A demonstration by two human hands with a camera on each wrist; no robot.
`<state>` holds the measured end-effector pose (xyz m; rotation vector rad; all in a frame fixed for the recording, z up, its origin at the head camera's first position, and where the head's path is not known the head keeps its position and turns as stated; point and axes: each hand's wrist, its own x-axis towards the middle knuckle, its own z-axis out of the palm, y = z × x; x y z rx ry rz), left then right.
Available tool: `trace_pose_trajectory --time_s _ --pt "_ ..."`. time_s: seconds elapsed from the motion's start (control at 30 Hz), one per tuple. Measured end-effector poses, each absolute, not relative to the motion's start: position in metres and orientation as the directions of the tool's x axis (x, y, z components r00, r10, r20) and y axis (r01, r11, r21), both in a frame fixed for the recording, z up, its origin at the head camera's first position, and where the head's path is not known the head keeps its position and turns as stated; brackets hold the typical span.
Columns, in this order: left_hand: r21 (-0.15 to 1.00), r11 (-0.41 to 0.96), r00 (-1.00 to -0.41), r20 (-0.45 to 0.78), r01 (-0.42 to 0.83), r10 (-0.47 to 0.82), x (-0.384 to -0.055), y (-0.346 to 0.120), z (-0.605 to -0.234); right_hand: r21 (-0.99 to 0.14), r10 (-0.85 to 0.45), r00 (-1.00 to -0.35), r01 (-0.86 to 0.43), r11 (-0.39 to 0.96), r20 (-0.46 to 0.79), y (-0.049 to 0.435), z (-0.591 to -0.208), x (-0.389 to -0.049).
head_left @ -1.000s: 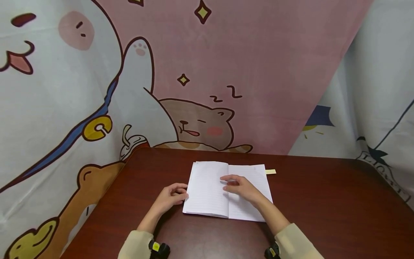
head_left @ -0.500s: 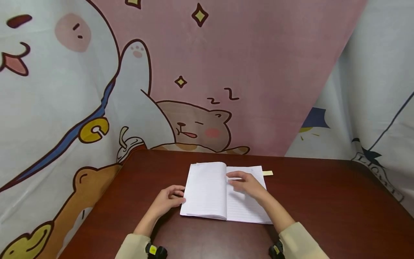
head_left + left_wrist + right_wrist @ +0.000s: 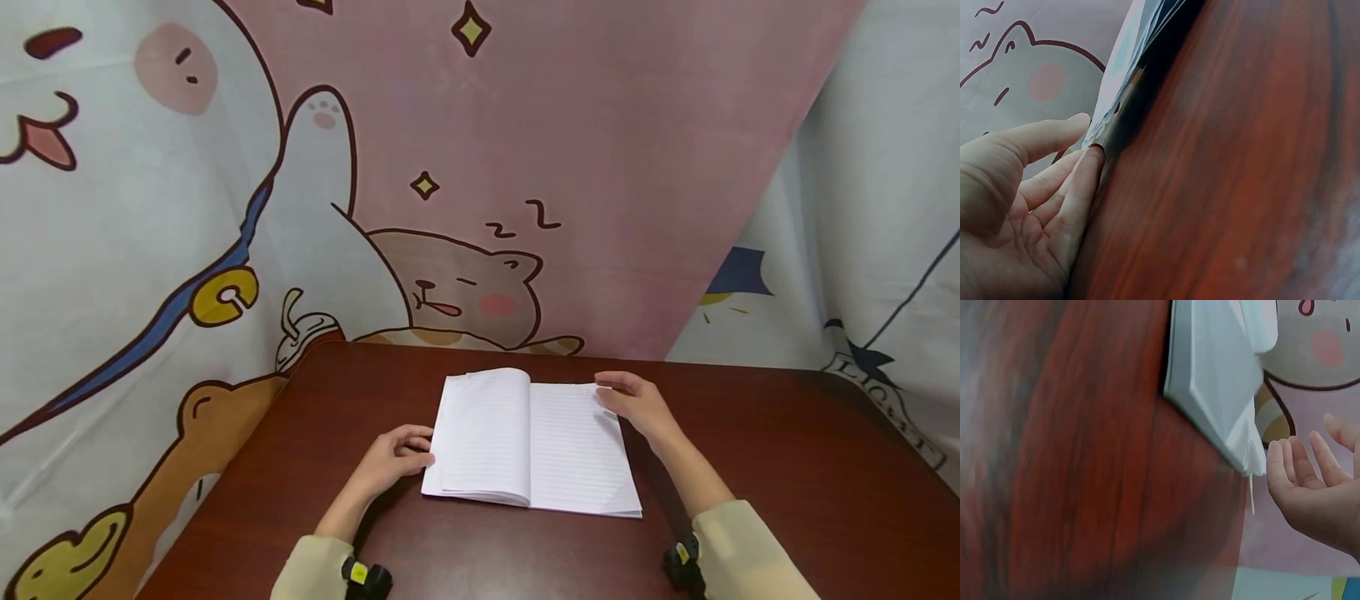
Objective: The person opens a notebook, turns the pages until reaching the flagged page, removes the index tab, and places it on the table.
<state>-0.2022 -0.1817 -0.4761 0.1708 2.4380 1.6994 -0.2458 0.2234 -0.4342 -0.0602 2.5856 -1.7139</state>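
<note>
A notebook [image 3: 480, 442] with lined white pages lies spread on the table, its left-hand pages bulging near the spine. At its left edge is my left hand [image 3: 392, 462]. In the left wrist view the thumb of that left hand [image 3: 1029, 200] lies on the page side and the fingers sit against the edge, pinching it. My right hand [image 3: 641, 408] hovers at the top right corner, fingers loosely bent. In the right wrist view, this right hand [image 3: 1319, 487] is beside the corner with nothing between its fingers. A thin yellow tab [image 3: 1252, 494] sticks out below the pages there.
The dark red-brown wooden table [image 3: 750, 467] extends on both sides of the notebook. Behind it hangs a cloth backdrop [image 3: 637, 167] printed with cartoon animals. Black wrist cameras sit at both cuffs, the left camera [image 3: 367, 577] close over the tabletop.
My right hand has moved from over the middle of the notebook to its top right corner, now covering the yellow tab in the head view. My left hand stays at the left edge.
</note>
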Motion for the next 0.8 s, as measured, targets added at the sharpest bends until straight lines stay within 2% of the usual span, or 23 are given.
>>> trace_pose_trajectory --time_s 0.8 --pt "0.943 0.334 -0.978 -0.075 -0.007 0.192 -0.203 -0.182 -0.475 -0.914 -0.012 -0.998 0.047 0.402 -0.056 0.248 -0.446 -0.249"
